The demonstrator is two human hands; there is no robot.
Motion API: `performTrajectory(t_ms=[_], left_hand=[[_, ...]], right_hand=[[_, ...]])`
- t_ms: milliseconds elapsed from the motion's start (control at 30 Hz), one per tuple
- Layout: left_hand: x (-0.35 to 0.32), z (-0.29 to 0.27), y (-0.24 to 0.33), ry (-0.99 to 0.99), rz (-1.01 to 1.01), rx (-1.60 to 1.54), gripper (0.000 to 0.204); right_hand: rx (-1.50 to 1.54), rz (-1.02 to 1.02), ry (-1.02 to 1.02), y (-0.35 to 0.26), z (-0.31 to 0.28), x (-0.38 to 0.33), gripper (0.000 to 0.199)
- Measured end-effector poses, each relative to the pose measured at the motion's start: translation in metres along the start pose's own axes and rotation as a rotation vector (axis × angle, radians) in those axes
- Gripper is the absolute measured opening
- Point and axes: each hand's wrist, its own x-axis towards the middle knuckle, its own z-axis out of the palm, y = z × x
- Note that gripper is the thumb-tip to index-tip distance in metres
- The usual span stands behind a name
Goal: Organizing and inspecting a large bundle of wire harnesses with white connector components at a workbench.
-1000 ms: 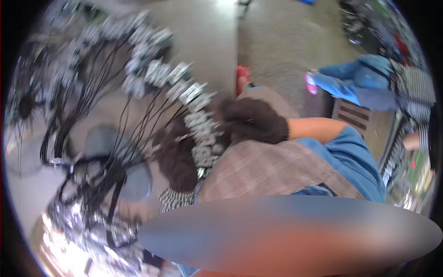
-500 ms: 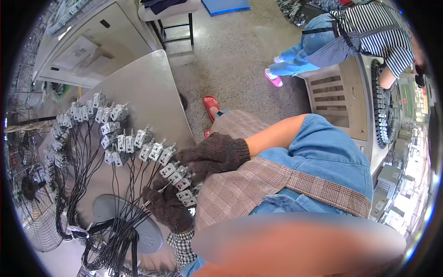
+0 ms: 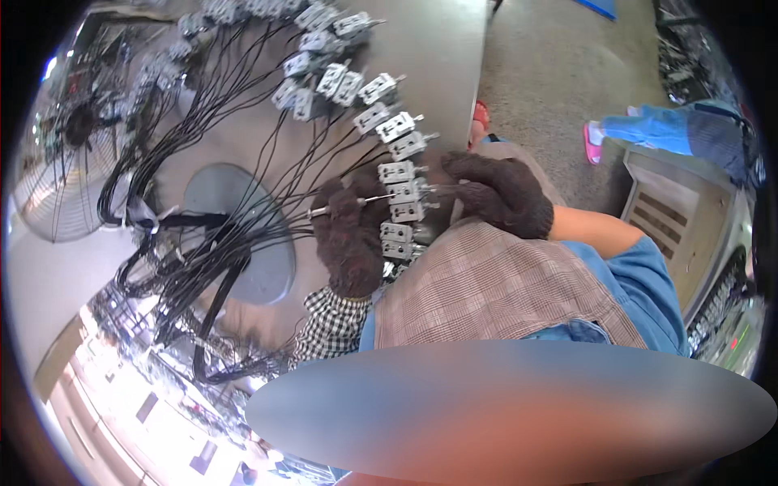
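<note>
Dark brown knitted gloves cover both my hands. My left hand point(image 3: 348, 231), its checked cuff at the wrist, is closed round a slim metal tool point(image 3: 321, 211) resembling a thin screwdriver. The tool's narrow shaft points right, its tip against a grey-white connector block point(image 3: 405, 192) in a curved row. Across that row, my right hand point(image 3: 506, 194) has its fingers bent in toward the blocks' pin ends; what they pinch, if anything, is hidden. Thin black wires point(image 3: 271, 174) run from the blocks to a thick bundle at left.
The metal table point(image 3: 425, 65) ends at a straight edge to the right. Under the wires lies a grey oval base point(image 3: 271, 275). A wire-caged fan point(image 3: 69, 190) stands far left. Another person's denim-clad leg point(image 3: 648, 130) and a wooden cabinet point(image 3: 668, 202) are at right.
My view has turned, so the table and blocks sit further right and higher. The tool stays in my left hand. My right hand remains beside the row of blocks.
</note>
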Motion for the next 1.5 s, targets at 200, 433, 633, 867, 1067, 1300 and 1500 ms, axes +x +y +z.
performTrajectory(t_ms=[200,433,633,867,1067,1300,1500], left_hand=[[0.006,0.018,0.017,0.052,-0.162,-0.425,0.030],[0.007,0.012,0.013,0.029,-0.190,-0.432,0.025],[0.011,0.015,0.017,-0.004,-0.239,-0.396,0.023],[0.008,0.015,0.013,0.047,-0.222,-0.383,0.025],[0.005,0.010,0.007,0.045,-0.181,-0.417,0.032],[0.004,0.008,0.005,-0.058,-0.110,-0.429,0.040],[0.009,0.014,0.016,-0.008,-0.212,-0.415,0.024]], right_hand=[[-0.040,-0.146,0.121,0.020,0.009,-0.002,0.031],[-0.122,-0.272,0.181,0.033,0.017,-0.002,0.031],[0.129,0.064,0.091,0.021,0.014,-0.001,0.030],[0.233,0.067,0.094,0.025,0.016,-0.004,0.031],[0.184,0.260,0.020,0.018,0.009,0.000,0.034],[0.017,-0.216,0.122,0.019,0.007,0.001,0.033],[-0.007,-0.167,0.128,0.024,0.015,-0.001,0.033]])
